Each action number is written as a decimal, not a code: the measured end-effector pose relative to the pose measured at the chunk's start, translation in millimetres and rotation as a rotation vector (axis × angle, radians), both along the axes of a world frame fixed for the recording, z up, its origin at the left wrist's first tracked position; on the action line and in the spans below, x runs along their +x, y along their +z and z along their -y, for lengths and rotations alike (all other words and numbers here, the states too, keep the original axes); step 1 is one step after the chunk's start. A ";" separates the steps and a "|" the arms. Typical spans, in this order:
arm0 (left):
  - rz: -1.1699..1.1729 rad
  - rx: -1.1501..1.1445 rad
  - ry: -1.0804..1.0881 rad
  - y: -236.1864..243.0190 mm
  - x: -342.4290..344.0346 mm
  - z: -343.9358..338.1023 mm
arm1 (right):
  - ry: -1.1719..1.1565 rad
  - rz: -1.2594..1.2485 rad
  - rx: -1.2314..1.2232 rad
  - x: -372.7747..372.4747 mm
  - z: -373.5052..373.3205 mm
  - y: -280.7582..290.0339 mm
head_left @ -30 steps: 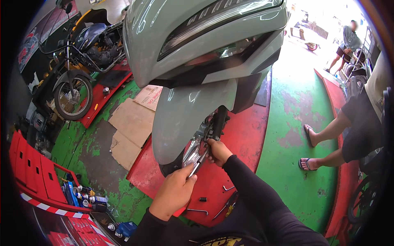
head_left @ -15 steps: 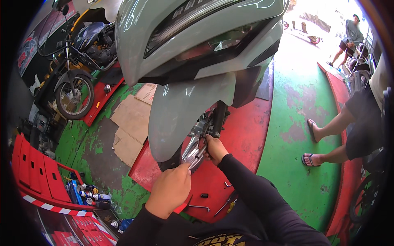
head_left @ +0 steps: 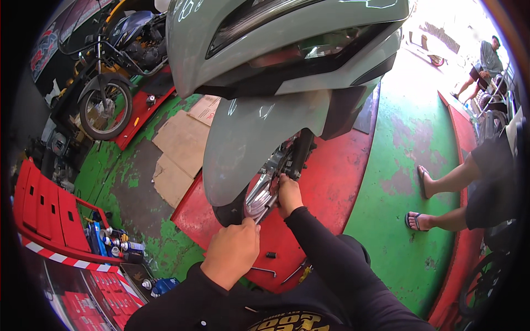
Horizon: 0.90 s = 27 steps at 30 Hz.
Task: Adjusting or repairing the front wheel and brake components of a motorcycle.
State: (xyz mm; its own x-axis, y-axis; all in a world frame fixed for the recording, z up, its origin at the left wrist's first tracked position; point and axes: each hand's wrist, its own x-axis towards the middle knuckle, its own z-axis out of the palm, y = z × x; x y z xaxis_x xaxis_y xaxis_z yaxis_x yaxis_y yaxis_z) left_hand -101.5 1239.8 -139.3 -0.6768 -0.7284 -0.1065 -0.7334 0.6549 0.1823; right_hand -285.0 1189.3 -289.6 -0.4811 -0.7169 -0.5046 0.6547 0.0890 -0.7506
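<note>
Grey-green front mudguard of the scooter now fills more of my view than a moment ago, because I have leaned closer to the front wheel; the wheel itself has not moved and stands as before on the red lift platform. My left hand has come up a little and its grip is closed around a slim metal tool, whose tip points at the shiny wheel hub just under the mudguard. My right hand stays at the lower end of the black fork leg, fingers pressed together against the parts there; I cannot tell whether they pinch something small. I judge that the work at the hub is continuing, not finished. Loose small tools lie on the platform near my arms, untouched.
</note>
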 end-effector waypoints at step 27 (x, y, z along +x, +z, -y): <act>-0.666 0.635 0.198 -222.1 -19.5 -13.2 | -0.033 -1.096 -0.036 -37.0 -29.2 -37.5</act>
State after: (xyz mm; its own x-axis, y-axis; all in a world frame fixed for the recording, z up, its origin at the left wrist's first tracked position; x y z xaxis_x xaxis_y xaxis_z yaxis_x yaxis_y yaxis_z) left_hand -121.0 1252.9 -361.4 -0.6114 -0.7753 -0.1586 -0.4371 0.1638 0.8844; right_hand -322.0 1218.5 -327.0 -0.6751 -0.7010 0.2299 -0.3678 0.0497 -0.9286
